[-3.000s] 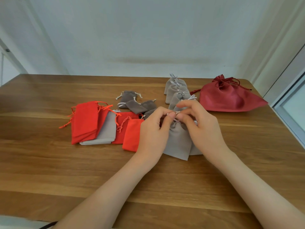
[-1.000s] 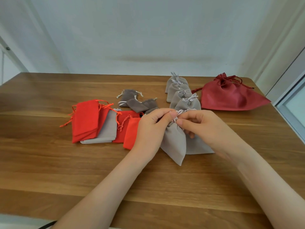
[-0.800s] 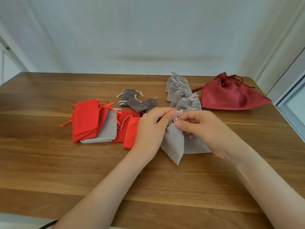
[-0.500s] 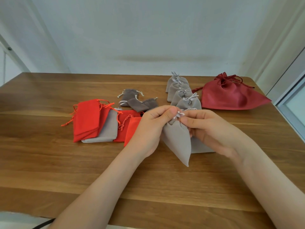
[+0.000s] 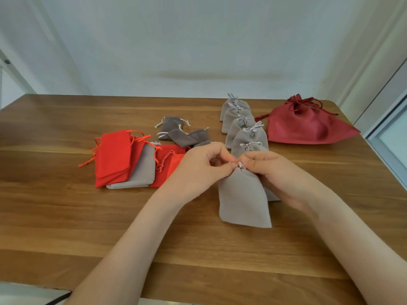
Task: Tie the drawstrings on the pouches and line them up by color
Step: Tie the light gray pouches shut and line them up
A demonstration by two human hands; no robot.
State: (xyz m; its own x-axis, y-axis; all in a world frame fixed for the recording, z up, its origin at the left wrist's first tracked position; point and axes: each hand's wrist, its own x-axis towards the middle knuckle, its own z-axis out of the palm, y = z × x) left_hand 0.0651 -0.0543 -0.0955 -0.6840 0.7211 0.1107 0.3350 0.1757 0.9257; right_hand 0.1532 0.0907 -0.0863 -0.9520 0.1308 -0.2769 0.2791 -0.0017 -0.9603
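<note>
A light grey pouch (image 5: 243,201) lies on the wooden table (image 5: 66,216) in front of me, its neck gathered. My left hand (image 5: 198,170) and my right hand (image 5: 275,172) meet at that neck and pinch its pale drawstring (image 5: 240,165) between fingertips. Behind them a row of several tied light grey pouches (image 5: 244,126) runs away from me. To the left lies a heap of orange-red pouches (image 5: 114,159) with one flat grey pouch (image 5: 141,172) among them. Dark grey pouches (image 5: 180,135) lie behind that heap.
A large dark red drawstring bag (image 5: 308,126) sits at the back right of the table. The table's right edge runs beside a window frame (image 5: 387,137). A white wall stands behind the table.
The pouch has swung from a slant to lie straight toward me, nearer the front. Both hands have drawn closer together at its neck, and the loose cord loops are now hidden between the fingertips.
</note>
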